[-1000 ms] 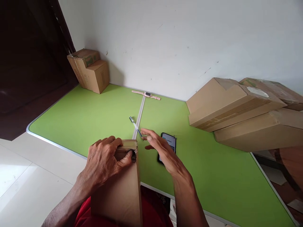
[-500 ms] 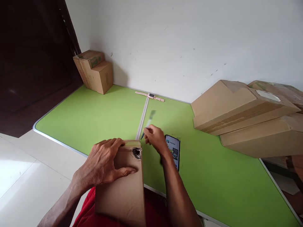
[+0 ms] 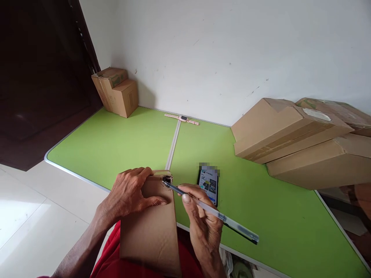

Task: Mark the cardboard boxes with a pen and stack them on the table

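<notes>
A brown cardboard box rests on my lap against the table's near edge. My left hand grips its top left part, thumb lying across the face and fingers over the upper edge. At the box's top right corner is a black scribbled patch with a dark middle that looks like a hole. Between the thumb and fingers of my right hand is a pen with a clear barrel. Its tip touches the black patch, and its back end points down to the right.
On the green table a phone with a lit screen lies beyond my right hand. A pink-strapped watch is near the wall. Cardboard boxes stand at the back left, and larger stacked boxes at the right.
My right hand has turned over and come nearer, bringing the pen from the box's right edge onto the black patch. My left hand keeps its hold on the box.
</notes>
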A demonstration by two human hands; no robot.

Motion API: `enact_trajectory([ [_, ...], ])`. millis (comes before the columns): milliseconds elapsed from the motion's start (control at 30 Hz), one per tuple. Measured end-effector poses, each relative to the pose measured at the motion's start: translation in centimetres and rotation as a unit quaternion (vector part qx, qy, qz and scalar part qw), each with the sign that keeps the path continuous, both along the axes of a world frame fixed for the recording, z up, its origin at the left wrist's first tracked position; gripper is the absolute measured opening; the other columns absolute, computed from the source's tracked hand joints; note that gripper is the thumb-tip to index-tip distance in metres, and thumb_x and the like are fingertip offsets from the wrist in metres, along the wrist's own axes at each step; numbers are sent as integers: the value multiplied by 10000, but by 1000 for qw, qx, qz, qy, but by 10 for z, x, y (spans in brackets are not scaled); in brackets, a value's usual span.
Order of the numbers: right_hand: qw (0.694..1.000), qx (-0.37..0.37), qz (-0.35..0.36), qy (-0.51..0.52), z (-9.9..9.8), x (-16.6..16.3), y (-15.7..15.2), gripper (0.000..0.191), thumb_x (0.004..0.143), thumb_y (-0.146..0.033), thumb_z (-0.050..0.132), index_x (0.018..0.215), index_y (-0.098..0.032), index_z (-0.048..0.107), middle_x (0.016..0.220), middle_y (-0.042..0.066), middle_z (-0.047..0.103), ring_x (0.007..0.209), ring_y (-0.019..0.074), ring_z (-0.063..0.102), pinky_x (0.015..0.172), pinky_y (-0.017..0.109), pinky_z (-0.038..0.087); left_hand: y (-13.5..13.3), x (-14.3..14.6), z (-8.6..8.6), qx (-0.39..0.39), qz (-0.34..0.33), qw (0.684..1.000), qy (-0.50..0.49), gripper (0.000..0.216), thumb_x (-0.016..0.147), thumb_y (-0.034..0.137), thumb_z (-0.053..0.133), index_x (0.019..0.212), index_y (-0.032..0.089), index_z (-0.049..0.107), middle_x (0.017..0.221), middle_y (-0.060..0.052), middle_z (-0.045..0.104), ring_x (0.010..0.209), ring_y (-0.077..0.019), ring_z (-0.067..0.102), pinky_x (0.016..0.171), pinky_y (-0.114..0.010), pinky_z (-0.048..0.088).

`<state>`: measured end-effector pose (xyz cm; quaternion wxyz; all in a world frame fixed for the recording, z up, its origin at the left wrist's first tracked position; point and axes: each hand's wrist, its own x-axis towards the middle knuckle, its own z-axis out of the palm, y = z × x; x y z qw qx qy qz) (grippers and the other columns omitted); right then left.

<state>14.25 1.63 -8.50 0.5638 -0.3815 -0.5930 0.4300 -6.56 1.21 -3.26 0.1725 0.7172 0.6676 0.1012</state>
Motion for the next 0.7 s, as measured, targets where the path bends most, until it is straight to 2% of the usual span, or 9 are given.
enact_trajectory([
  [200,995,71,0,-72,-5,-3,9,192,1069,-205,622,1175,-312,740,1077,-2,738,1032,139,702,920,253,555,1,1,0,-6,9,1000,-7,582,852,753,759,1122,244,674,1069,-45,793,927,-311,742,751,-361,445],
  [333,993,70,5,-92,-6,0,7,172,1077,-214,599,1159,-300,725,1063,-1,725,1018,144,699,905,261,555,1,0,-1,-1,7,1000,-8,561,865,747,745,1115,249,679,1045,-43,790,906,-305,740,743,-361,442],
  [433,994,39,3,-106,-5,5,3,129,1084,-270,595,1089,-289,723,1007,-8,719,939,144,700,832,255,556,0,0,-4,10,5,1000,-15,605,859,794,718,1118,249,681,1045,-44,790,911,-308,742,741,-364,445],
  [567,990,32,-57,-127,0,13,2,187,1076,-350,612,952,-255,716,838,-22,709,722,123,655,647,221,510,0,-1,-5,14,4,1000,-11,605,863,799,713,1109,247,676,1031,-43,786,904,-305,741,736,-366,446],
  [700,989,11,-121,-79,8,22,29,310,1074,-499,589,946,-229,673,797,1,717,657,139,664,622,246,533,-1,-2,-4,4,7,1000,12,590,872,793,704,1081,243,653,1045,-57,791,912,-318,748,734,-367,457],
])
